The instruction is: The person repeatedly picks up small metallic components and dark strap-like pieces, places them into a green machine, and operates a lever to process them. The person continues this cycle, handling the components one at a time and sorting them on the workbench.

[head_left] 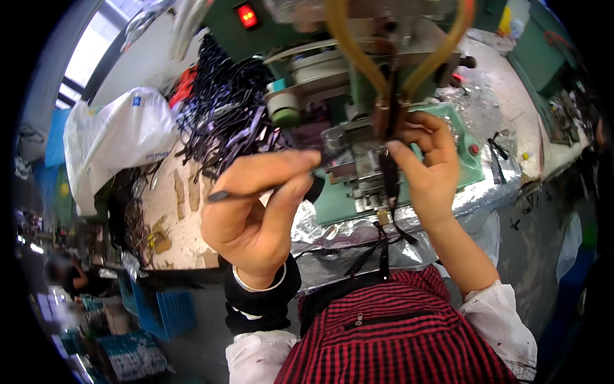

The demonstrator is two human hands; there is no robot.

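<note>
My left hand (252,208) is closed in a pinch just left of the machine. A thin black strip (314,189) sticks out at its fingertips, and a dark end also shows at the back of the hand. My right hand (430,157) is at the machine's working head, fingers curled and thumb against a black strap (389,176). That strap hangs down over the small metal fixture (364,169) of the green machine (339,208). Two copper-coloured tips (389,115) with yellowish hoses (358,54) stand over the fixture. The right fingertips are partly hidden behind the head.
A large heap of black straps (230,109) lies at the back left, beside a white plastic bag (118,137). Silver foil (332,233) covers the table's front edge. More black straps (382,253) dangle there. Other black pieces (497,157) lie at right. A red display (247,15) glows above.
</note>
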